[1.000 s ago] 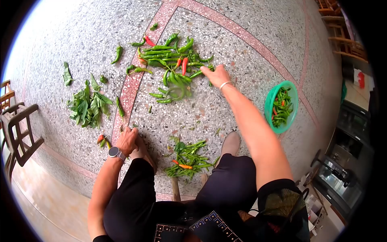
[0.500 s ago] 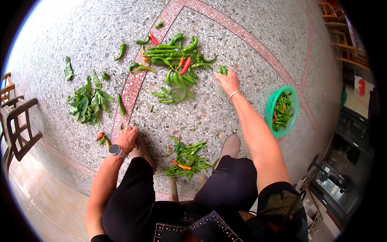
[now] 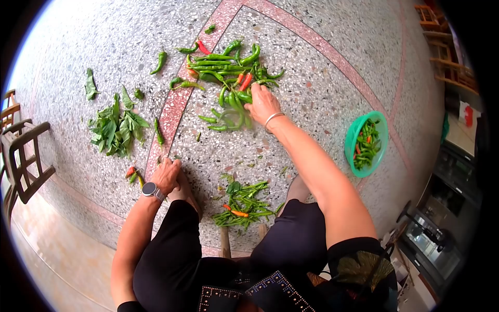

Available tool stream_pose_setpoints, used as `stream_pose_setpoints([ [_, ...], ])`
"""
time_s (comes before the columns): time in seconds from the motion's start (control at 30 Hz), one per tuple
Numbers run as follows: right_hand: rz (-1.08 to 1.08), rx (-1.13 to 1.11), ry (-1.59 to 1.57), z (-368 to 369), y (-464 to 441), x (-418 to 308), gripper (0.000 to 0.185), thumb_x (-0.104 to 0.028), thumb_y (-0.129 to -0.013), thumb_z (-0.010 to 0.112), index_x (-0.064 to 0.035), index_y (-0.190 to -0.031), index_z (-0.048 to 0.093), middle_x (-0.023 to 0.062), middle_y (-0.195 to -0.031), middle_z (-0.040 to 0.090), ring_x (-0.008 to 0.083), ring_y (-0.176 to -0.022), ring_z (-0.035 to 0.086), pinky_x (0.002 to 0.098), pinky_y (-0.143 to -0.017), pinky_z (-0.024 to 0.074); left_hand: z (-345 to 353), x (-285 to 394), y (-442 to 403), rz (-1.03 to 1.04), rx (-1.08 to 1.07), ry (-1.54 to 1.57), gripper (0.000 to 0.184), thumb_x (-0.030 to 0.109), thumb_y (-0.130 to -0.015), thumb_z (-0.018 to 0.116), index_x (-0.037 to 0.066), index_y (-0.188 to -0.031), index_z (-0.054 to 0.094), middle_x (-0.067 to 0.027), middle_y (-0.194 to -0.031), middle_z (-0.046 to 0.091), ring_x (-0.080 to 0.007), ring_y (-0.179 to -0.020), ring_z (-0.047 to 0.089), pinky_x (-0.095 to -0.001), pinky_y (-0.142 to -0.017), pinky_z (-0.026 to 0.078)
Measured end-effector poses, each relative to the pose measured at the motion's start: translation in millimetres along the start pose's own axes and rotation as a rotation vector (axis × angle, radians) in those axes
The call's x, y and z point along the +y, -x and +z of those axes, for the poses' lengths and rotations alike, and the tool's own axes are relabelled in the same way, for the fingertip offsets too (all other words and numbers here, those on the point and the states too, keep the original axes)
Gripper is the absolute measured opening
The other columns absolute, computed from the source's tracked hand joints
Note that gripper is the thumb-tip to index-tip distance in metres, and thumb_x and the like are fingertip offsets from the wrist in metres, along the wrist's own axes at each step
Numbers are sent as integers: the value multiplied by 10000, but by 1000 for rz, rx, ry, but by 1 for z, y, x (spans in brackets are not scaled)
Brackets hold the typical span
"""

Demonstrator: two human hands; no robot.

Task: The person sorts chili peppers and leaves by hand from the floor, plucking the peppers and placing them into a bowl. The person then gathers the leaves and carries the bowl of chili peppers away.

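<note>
My right hand (image 3: 263, 106) is at the right edge of a pile of green chili peppers (image 3: 215, 67), thumb and index finger closed around a green chili pepper (image 3: 244, 96). Red chili peppers (image 3: 246, 81) lie just beyond its fingertips. My left hand (image 3: 166, 176), wearing a watch, is closed near my left foot. A bit of green shows by its fingertips, but what it holds is hidden. Below the pile, a few green chilies (image 3: 221, 127) look smeared. Between my feet lies a heap of thin green stems (image 3: 247, 200) with an orange chili (image 3: 239, 213).
On the right stands a green plastic basket (image 3: 385, 140) with small green and red chilies inside. Green leaves (image 3: 117, 130) are heaped on the left, with loose chilies (image 3: 159, 132) nearby on the speckled floor (image 3: 312, 62). A wooden stool (image 3: 28, 161) stands at far left.
My right hand has moved left from beside the chili pile to its edge, carrying a green chili pepper. My left hand has stayed almost in place.
</note>
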State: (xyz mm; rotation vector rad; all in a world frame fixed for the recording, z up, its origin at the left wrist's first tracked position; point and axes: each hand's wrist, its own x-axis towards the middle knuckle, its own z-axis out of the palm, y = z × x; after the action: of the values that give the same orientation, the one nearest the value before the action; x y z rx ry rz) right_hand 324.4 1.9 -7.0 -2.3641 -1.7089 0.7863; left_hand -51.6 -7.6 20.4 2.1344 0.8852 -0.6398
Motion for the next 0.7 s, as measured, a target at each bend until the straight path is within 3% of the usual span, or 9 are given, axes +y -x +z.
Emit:
stream_pose_setpoints([
  [0.13, 90, -263, 69, -23, 3, 19, 300, -196, -746, 643, 23, -945, 597, 244, -1040, 588, 409, -944, 614, 458, -847, 513, 3, -2, -2, -20, -20, -19, 628, 103, -513, 880, 21, -956, 443, -218, -914, 533, -414, -924, 539, -466, -789, 474],
  [0.23, 85, -237, 126, -32, 28, 23, 292, -200, -726, 658, 12, -921, 614, 247, -1049, 600, 403, -954, 615, 450, -854, 513, -4, 4, -3, -33, -53, -40, 609, 85, -548, 867, 17, -987, 450, -235, -965, 532, -430, -922, 570, -475, -789, 502],
  [0.27, -20, -165, 127, -13, 28, 47, 310, -214, -707, 675, -11, -936, 625, 225, -972, 641, 382, -906, 636, 435, -814, 517, -7, 6, -3, -40, -67, -47, 601, 76, -565, 860, 15, -1002, 452, -244, -989, 529, -438, -920, 585, -480, -787, 515],
  [0.37, 256, -150, -262, -36, 32, 48, 319, -223, -686, 694, -23, -926, 632, 203, -882, 669, 357, -836, 653, 422, -767, 512, -2, 3, -3, -30, -49, -61, 611, 72, -561, 863, 21, -1006, 447, -240, -997, 527, -438, -927, 581, -477, -791, 515],
  [0.4, 290, -41, -304, -41, 34, 47, 316, -218, -669, 703, -35, -918, 634, 186, -825, 672, 340, -790, 658, 410, -744, 506, 0, 1, -3, -25, -50, -56, 614, 71, -560, 863, 24, -1008, 445, -237, -998, 526, -437, -932, 579, -476, -793, 514],
  [0.5, 326, -61, -311, -36, 30, 65, 318, -221, -674, 713, -50, -931, 637, 180, -847, 676, 340, -813, 664, 412, -751, 508, 2, 1, -4, -25, -46, -38, 623, 80, -543, 869, 27, -994, 442, -226, -976, 531, -426, -943, 563, -472, -798, 499],
  [0.63, 171, -195, -148, -26, 45, 35, 246, -220, -727, 699, -62, -905, 637, 187, -930, 666, 367, -886, 644, 446, -792, 507, 0, 2, -4, -41, -39, -32, 628, 102, -515, 876, 25, -963, 443, -211, -934, 545, -406, -952, 535, -469, -804, 468],
  [0.67, -8, -92, -35, -10, 46, 43, 238, -202, -730, 696, -53, -904, 634, 199, -947, 651, 383, -903, 627, 461, -812, 506, 1, 1, -3, -40, -40, -34, 627, 102, -517, 874, 27, -966, 442, -209, -937, 545, -406, -954, 533, -470, -807, 467],
  [0.7, -30, -119, -33, -10, 44, 43, 244, -197, -728, 694, -53, -915, 633, 200, -945, 649, 388, -905, 623, 465, -817, 504, 0, 1, -3, -29, -44, -47, 634, 99, -528, 873, 30, -985, 440, -215, -958, 537, -413, -956, 545, -468, -809, 481],
])
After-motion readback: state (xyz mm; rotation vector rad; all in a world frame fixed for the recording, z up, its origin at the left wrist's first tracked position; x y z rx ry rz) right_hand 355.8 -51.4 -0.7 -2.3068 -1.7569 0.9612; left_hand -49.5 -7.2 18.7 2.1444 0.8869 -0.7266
